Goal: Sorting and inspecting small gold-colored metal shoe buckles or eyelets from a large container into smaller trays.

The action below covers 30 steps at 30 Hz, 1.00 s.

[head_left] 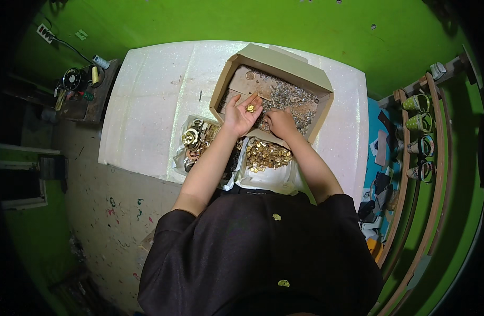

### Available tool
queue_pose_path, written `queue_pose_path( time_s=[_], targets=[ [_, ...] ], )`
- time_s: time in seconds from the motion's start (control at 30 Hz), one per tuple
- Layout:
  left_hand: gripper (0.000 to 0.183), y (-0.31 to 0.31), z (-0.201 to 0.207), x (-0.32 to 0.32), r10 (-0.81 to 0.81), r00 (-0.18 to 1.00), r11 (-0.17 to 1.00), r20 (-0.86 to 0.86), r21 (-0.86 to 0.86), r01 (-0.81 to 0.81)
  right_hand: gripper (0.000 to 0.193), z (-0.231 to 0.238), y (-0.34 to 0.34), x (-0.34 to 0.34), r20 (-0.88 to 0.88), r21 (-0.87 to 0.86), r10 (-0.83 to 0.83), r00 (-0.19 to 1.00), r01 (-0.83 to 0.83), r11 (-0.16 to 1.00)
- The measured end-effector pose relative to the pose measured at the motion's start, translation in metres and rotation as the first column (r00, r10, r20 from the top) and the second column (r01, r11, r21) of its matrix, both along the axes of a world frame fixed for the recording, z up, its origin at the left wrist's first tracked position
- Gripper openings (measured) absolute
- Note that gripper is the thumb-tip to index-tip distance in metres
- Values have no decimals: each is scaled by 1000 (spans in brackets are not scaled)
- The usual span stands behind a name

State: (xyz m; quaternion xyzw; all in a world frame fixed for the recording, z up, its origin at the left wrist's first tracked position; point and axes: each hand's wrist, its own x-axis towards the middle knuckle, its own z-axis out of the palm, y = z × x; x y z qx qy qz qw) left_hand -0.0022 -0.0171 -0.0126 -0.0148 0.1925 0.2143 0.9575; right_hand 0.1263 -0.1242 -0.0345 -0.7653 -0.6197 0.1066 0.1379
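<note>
My left hand (241, 117) is palm up over the near left edge of the cardboard box, its fingers stretched out. A few small gold-coloured metal pieces (250, 108) rest on it near the base of the fingers. Inside the box (224, 87), many small silvery bits (284, 97) lie scattered over the brown bottom. My right hand (281, 124) reaches into the near part of the box, fingers curled down among the bits; whether anything is pinched there is too small to see. Below it, a clear tray (293, 179) holds a heap of gold-coloured pieces (268, 157).
A second lined container (179, 160) with mixed metal parts and a gold ring-shaped piece (189, 138) stands left of the tray, partly behind my left forearm. All stand on a white sparkly table (147, 105). A wooden rack with sandals (420, 122) is at the right, a small cluttered table (97, 97) at the left.
</note>
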Motion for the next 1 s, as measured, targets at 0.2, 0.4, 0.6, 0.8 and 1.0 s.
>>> queue_pose_path(
  time_s=[0.2, 0.4, 0.6, 0.8, 1.0],
  targets=[
    [43, 0, 2, 2, -5, 1000, 1000, -5, -10, 5, 10, -6, -5, 7, -454, 122, -122, 883, 197, 973],
    [43, 3, -2, 2, -16, 1000, 1000, -15, -18, 16, 9, 15, -18, 23, -957, -180, -101, -273, 284, 942],
    [45, 1, -3, 8, -193, 976, 980, -98, 32, 197, 8, 17, -20, 24, -917, -320, -225, -330, 271, 908],
    [46, 2, -5, 7, -271, 960, 960, -68, 59, 275, 8, 12, -17, 19, -918, -331, -221, -330, 330, 884],
    [44, 3, -7, 8, -275, 956, 958, -97, 58, 282, 7, 5, -16, 18, -929, -310, -204, -308, 347, 885]
  ],
)
